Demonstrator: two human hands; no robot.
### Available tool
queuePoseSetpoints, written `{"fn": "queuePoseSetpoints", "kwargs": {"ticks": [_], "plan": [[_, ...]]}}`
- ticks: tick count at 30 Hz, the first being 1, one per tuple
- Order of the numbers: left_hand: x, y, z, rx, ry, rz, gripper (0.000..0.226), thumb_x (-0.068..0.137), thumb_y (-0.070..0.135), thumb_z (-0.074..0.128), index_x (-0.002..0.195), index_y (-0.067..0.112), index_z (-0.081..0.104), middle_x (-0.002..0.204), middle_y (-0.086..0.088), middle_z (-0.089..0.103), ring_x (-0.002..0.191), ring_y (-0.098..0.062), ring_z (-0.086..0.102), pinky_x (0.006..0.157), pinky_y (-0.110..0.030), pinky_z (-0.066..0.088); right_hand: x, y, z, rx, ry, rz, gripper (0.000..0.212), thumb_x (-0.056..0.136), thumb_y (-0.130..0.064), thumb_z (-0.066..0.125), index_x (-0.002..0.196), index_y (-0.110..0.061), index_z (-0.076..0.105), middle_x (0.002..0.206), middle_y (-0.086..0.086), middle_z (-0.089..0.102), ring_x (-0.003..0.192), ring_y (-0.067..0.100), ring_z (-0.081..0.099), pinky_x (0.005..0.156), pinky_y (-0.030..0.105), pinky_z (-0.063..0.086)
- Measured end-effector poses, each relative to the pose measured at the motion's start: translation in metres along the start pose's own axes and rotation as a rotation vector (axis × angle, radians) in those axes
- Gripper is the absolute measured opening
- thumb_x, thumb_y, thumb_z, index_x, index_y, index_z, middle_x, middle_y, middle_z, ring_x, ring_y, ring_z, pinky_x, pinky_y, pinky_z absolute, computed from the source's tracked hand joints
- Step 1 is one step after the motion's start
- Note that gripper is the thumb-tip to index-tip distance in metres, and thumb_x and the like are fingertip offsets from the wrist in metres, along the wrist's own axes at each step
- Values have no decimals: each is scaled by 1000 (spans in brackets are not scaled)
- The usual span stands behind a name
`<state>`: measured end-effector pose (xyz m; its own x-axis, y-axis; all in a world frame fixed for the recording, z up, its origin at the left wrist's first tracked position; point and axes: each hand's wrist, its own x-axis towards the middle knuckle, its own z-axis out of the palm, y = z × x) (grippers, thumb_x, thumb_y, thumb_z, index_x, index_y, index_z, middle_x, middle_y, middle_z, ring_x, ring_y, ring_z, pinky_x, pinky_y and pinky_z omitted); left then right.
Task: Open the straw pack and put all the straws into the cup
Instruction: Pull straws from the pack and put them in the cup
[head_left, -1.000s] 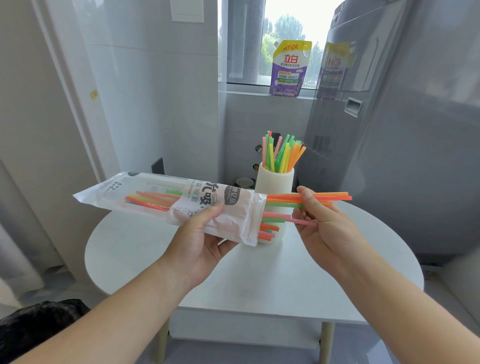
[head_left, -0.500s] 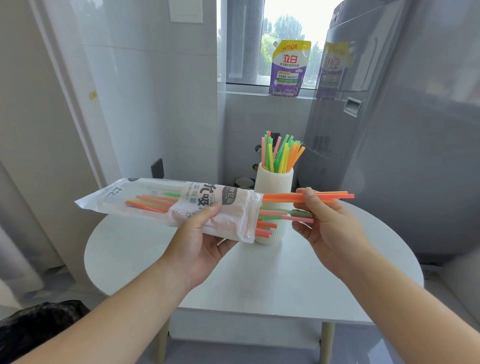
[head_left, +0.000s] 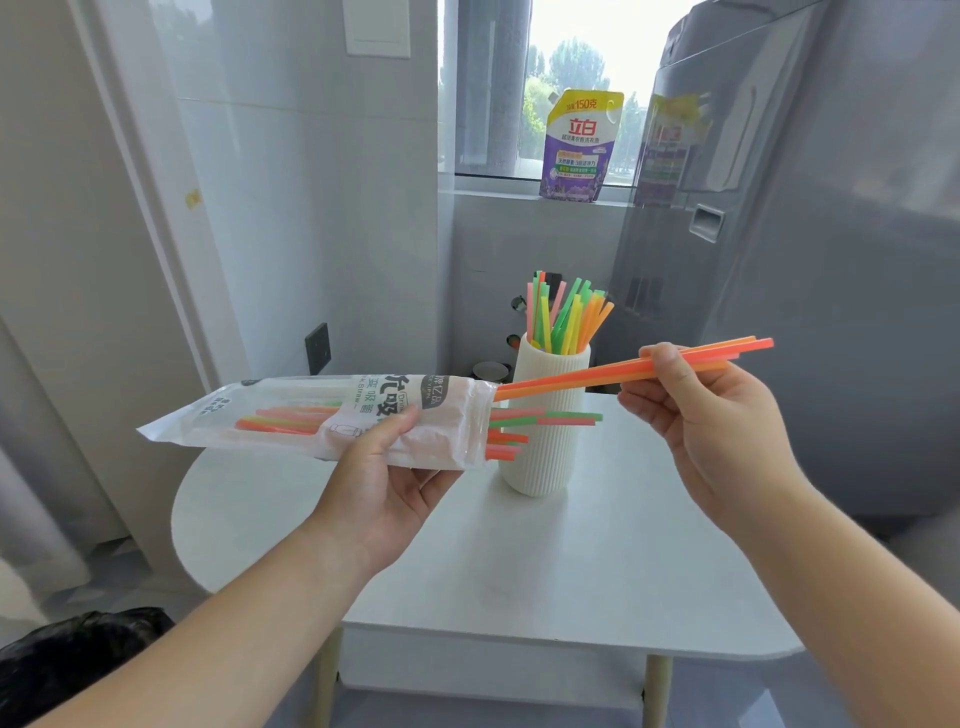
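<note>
My left hand (head_left: 387, 470) grips the clear plastic straw pack (head_left: 291, 415) from below, held level above the table with its open end to the right. Several coloured straws lie inside, and a few stick out of the opening (head_left: 545, 418). My right hand (head_left: 691, 410) pinches a small bunch of orange and red straws (head_left: 613, 371), almost fully drawn out, their left tips still at the pack's mouth. A white ribbed cup (head_left: 545, 441) stands on the table behind the pack's opening, holding several upright straws (head_left: 563, 314).
The cup stands on a white rounded table (head_left: 519, 561). A grey appliance (head_left: 831, 260) rises to the right of it. A purple detergent pouch (head_left: 579, 145) sits on the windowsill. A black bag (head_left: 67, 660) lies on the floor at lower left.
My right hand has moved right and up, drawing the orange and red straws further out of the pack. A green and a pink straw slipped from its fingers and stayed in the opening.
</note>
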<state>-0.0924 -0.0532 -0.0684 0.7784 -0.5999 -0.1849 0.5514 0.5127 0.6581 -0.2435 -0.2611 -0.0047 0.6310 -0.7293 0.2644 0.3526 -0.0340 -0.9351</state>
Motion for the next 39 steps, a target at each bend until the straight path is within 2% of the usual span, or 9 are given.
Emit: {"fn": "queuePoseSetpoints", "kwargs": {"ticks": [5, 14, 21, 26, 31, 39], "plan": [[2, 4, -5, -29, 23, 18, 25, 97, 17, 65, 123, 18, 67, 94, -7, 83, 79, -21, 80, 60, -36, 65, 7, -18, -8, 17, -6, -22, 17, 99, -19, 62, 93, -6, 72, 75, 3, 77, 77, 19, 76, 73, 27, 61], [4, 6, -8, -48, 32, 20, 27, 97, 16, 66, 123, 16, 67, 96, -8, 82, 78, -22, 80, 60, -36, 65, 13, -50, -32, -76, 80, -151, 18, 100, -20, 62, 90, -9, 72, 72, -3, 75, 77, 17, 76, 74, 28, 62], [4, 4, -8, -29, 37, 11, 19, 97, 17, 66, 116, 18, 68, 94, -7, 83, 76, -21, 80, 58, -36, 65, 13, -82, -47, -163, 177, -353, 19, 87, -40, 69, 82, -24, 76, 75, -5, 74, 80, 21, 76, 77, 33, 63], [5, 1, -7, -1, 33, 6, 18, 97, 18, 66, 114, 19, 70, 95, -6, 83, 76, -21, 80, 58, -35, 65, 10, -83, -37, -282, 163, -408, 19, 84, -46, 67, 83, -30, 76, 77, -7, 78, 79, 19, 78, 77, 32, 63], [5, 2, -8, 8, 29, 6, 19, 96, 17, 67, 115, 20, 70, 99, -7, 83, 80, -22, 81, 58, -36, 65, 12, -87, -24, -352, 140, -461, 14, 90, -38, 65, 84, -30, 76, 78, -8, 78, 78, 18, 78, 75, 28, 63], [5, 0, -8, 24, 18, -3, 23, 97, 18, 66, 120, 20, 68, 99, -7, 83, 80, -22, 81, 58, -35, 65, 38, -94, -3, -588, 69, -447, 13, 95, -26, 66, 85, -25, 74, 78, -12, 79, 69, 14, 78, 75, 34, 64]]}}
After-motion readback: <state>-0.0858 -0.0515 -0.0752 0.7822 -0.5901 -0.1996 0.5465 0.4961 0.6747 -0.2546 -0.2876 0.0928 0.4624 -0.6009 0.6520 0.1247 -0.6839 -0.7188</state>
